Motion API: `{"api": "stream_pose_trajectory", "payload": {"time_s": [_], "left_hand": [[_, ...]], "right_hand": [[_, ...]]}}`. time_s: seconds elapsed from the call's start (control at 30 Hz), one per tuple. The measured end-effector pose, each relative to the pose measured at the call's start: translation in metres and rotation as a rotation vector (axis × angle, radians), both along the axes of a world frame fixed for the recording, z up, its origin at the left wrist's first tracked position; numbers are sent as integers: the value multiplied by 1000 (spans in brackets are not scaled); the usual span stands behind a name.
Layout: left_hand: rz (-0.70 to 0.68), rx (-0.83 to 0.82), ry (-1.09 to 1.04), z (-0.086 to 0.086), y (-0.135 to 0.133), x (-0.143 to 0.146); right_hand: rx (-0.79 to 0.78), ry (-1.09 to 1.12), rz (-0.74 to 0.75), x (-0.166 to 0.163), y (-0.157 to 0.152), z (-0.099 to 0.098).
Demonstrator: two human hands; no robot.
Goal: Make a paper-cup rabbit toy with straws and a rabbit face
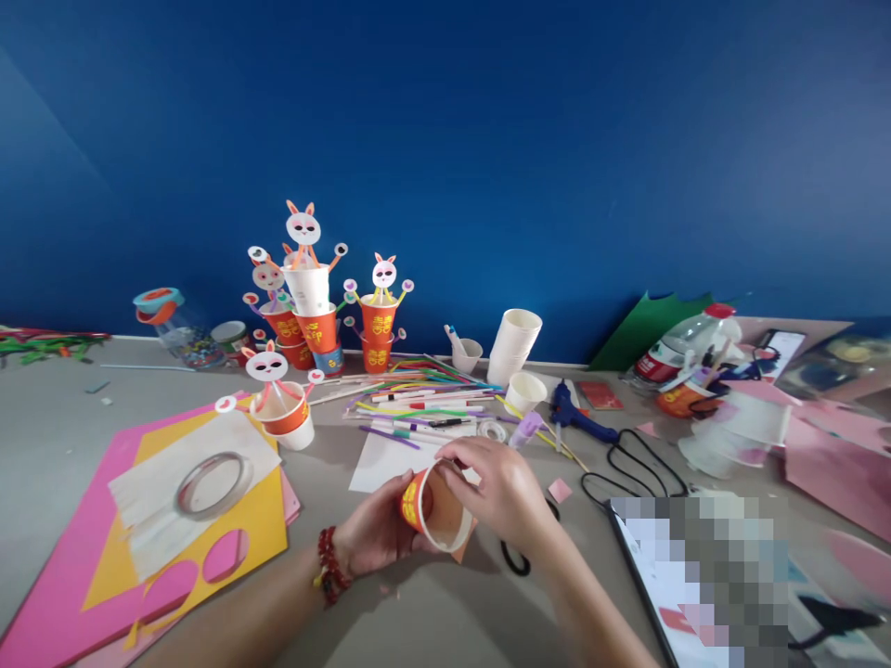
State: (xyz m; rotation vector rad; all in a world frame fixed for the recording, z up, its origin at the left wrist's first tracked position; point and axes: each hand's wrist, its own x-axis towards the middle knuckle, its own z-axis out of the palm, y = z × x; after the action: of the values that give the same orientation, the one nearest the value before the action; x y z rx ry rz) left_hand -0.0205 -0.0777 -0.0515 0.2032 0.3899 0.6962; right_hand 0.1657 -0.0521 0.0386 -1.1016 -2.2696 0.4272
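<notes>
Head view: two hands (376, 535) (502, 492), one cup (445, 521)

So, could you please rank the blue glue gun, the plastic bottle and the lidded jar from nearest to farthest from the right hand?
1. Blue glue gun, just beyond the right hand on the orange cup.
2. Plastic bottle, back right.
3. Lidded jar, back left.

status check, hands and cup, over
Left hand grips red cup, tipped sideways. Right hand pinches its rim. Straws and black cord lie beyond, apart from both.
</notes>
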Motion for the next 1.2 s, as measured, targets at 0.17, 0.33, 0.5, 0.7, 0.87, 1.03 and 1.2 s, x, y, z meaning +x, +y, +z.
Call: {"api": "stream_pose_trajectory", "payload": {"time_s": [0.17, 0.33, 0.5, 0.7, 0.87, 1.03, 1.2], "left_hand": [[13, 12, 58, -4, 1, 1], [-17, 9, 82, -7, 1, 0], [-32, 35, 103, -6, 3, 0], [-50, 43, 145, -5, 3, -1], [-31, 79, 163, -9, 3, -2], [-12, 84, 171, -10, 3, -3], [-30, 105, 158, -8, 2, -2]], "right_hand": [[63, -6, 58, 8, 3, -5], [97, -126, 104, 13, 3, -4], [114, -150, 89, 12, 3, -5], [136, -36, 88, 14, 5, -9], [19, 0, 82, 14, 7, -6], [-59, -17, 82, 13, 7, -3], [-39, -26, 83, 12, 8, -7]]}}
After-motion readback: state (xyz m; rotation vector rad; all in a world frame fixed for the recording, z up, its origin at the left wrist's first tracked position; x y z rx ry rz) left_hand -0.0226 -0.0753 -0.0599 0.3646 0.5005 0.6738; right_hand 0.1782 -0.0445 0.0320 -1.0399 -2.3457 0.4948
